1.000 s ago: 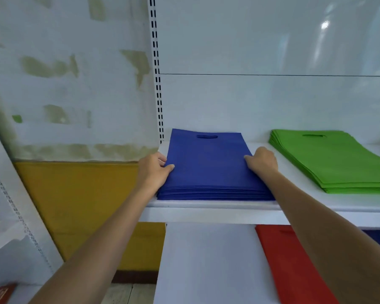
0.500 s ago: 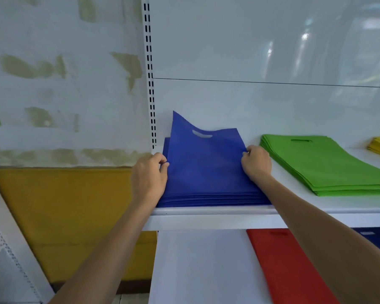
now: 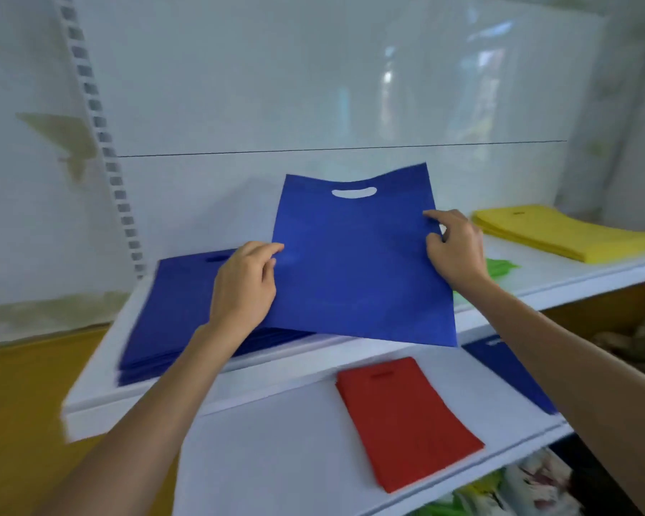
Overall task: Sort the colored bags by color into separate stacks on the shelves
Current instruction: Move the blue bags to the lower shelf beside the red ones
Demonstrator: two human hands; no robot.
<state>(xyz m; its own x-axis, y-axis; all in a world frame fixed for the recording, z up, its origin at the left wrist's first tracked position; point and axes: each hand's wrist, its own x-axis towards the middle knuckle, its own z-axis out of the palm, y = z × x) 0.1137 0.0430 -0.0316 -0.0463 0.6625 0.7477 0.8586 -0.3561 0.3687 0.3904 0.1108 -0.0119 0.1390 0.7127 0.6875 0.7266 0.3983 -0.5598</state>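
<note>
Upper shelf (image 3: pixel 559 273) carried blue stack (image 3: pixel 179 310) at left, green stack (image 3: pixel 499 266) mid, mostly hidden, yellow stack (image 3: pixel 566 232) at right. Lower shelf (image 3: pixel 276 459) held red stack (image 3: pixel 406 418), second blue pile (image 3: pixel 511 370) right, partly hidden.

Left hand (image 3: pixel 244 284): arm extended, fingers pinching blue bag (image 3: pixel 358 266) edge. Right hand (image 3: pixel 453 247): likewise, opposite edge.

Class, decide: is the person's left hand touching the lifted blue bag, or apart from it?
Touching. The head view shows the left hand pinching the lifted blue bag at its left edge, fingertips overlapping the fabric.
</note>
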